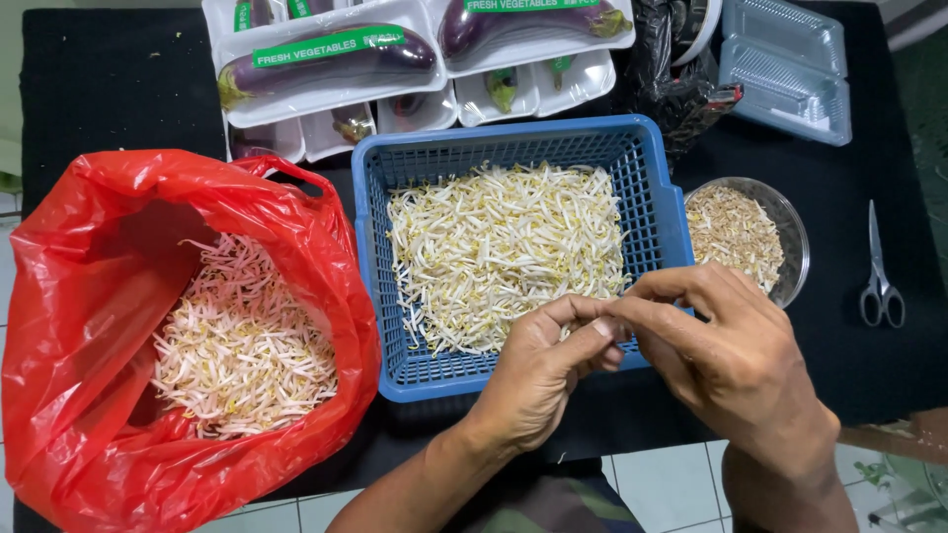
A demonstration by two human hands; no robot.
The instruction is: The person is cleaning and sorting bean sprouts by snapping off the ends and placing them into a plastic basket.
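The left hand point(541, 370) and right hand point(726, 345) meet fingertip to fingertip at lower centre, pinching a bean sprout point(614, 326), mostly hidden, over the near rim of the blue basket point(652, 197); dark surface point(889, 375) lies free lower right; red bag point(89, 296) left; glass bowl point(795, 237), scissors point(879, 276) right.

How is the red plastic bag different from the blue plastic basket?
The red plastic bag is soft, crinkled and solid-walled; the blue plastic basket is stiff, rectangular and full of holes. The bag sits left of the basket, and both hands work at the basket's front edge. Both hold pale bean sprouts.
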